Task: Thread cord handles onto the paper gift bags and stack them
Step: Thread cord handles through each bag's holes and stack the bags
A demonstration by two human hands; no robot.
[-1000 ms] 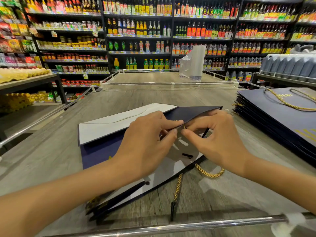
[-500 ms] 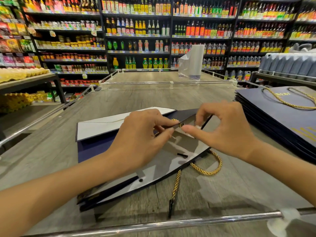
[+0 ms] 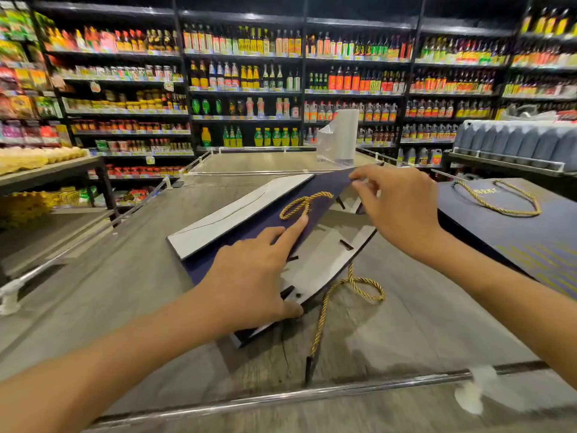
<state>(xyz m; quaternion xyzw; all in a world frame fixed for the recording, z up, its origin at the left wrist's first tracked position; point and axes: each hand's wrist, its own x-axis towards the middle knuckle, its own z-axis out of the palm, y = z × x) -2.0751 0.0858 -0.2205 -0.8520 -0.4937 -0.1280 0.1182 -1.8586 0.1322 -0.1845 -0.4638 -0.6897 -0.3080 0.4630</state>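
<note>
**Under both grips: bag pinned flat, mouth peeled open**

Under the left grip [image 3: 249, 276] lies the paper gift bag [image 3: 259, 223], flat on the bench [image 3: 125, 292]. The fingers are straight and spread, pressing the navy panel down. The forefinger tip sits right beside the gold cord loop [image 3: 299, 204], pinning it, I'd say, so it can't slide back through its holes. The right grip [image 3: 399, 207] pinches the far corner of that top panel, thumb against fingers, lifting it to show the white inside and the black cord ends. Just right of the left grip's thumb, the second cord [image 3: 359, 285] trails loose onto the bench with its black tip free. That one looks unfinished. Beyond the right grip's wrist waits the stack of finished bags [image 3: 515, 239].
</note>
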